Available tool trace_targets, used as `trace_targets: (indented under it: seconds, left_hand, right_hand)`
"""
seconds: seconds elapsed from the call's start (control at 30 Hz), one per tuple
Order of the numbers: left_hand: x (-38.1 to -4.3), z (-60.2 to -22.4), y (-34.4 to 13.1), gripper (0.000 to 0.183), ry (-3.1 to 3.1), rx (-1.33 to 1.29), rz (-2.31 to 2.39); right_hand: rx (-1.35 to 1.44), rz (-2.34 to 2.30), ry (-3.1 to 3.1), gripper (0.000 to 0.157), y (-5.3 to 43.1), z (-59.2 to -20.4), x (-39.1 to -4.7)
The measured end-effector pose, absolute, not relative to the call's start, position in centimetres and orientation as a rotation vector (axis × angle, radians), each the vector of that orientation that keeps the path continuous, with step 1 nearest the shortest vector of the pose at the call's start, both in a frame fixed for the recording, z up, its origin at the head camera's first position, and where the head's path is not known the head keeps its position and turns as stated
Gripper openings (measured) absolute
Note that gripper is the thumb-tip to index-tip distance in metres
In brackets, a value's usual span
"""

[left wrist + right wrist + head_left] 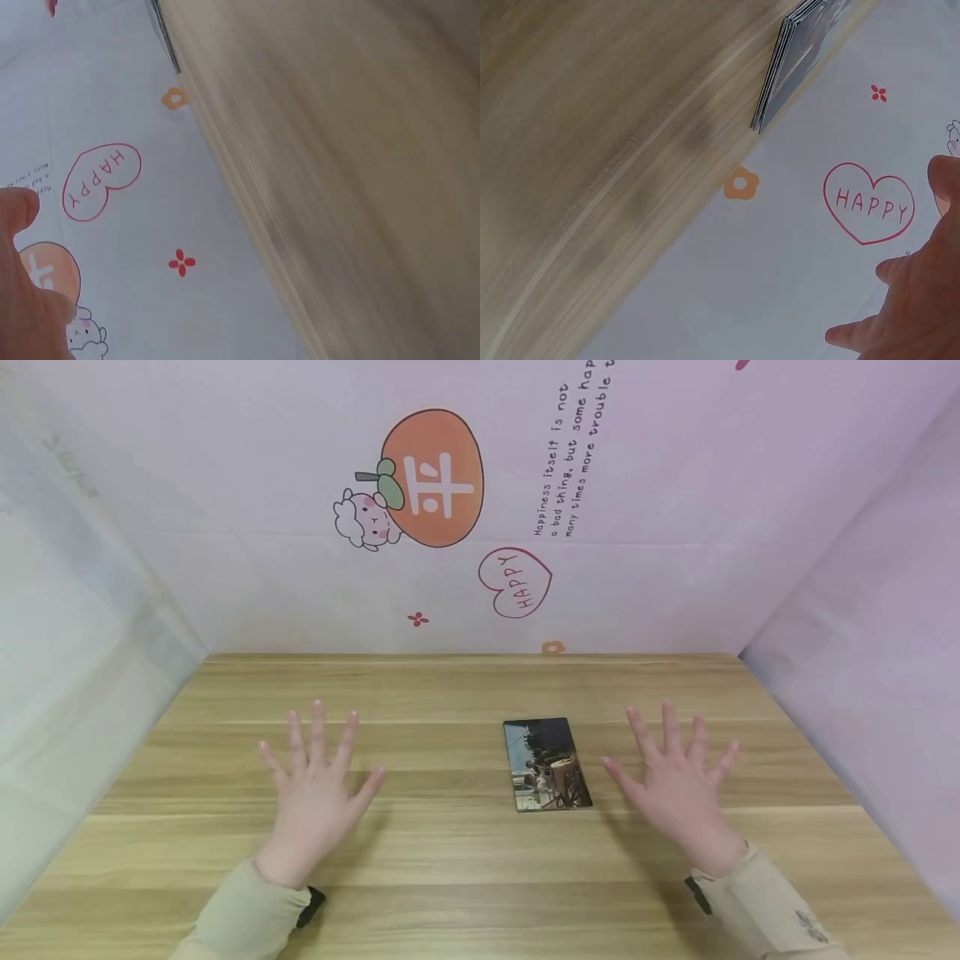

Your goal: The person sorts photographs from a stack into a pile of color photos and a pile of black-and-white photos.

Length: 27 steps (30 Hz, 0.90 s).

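A small stack of picture cards [548, 765] lies flat on the wooden table, right of the middle; the top one shows a dark outdoor scene with a barrel-like shape. Several thin layers show along the edge of the stack [784, 67] in the right wrist view. My left hand [313, 802] is held over the table to the left of the cards, fingers spread, holding nothing. To their right, my right hand [678, 789] is spread the same way, its thumb nearest the stack but apart from it. Shadows fall on the wood below both hands.
The wooden table [420, 868] reaches back to a white printed cloth [637, 585] with a heart and an orange fruit drawing. Pale cloth walls stand at the left [82, 635] and right [877, 635] sides.
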<state>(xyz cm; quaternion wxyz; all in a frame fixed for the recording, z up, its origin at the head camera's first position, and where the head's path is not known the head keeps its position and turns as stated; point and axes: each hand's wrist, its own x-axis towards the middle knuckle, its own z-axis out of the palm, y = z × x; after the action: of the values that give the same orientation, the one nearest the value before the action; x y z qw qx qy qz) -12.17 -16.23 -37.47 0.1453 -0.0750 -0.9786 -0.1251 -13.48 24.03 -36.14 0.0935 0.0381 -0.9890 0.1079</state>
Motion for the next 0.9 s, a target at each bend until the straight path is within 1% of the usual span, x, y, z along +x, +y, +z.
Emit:
trace_targets:
  seconds: [0.63, 0.9]
  left_hand:
    - [-13.9, -37.5, -10.6, 0.075, -2.790, -0.315, -0.465]
    - [-14.1, -36.9, -8.6, 0.079, -2.823, -0.334, -0.493]
  right_hand:
    - [0.160, 0.319, -2.966, 0.075, 22.5, -35.9, -13.9]
    - [0.190, 0.342, -2.934, 0.075, 22.2, -35.7, -13.9]
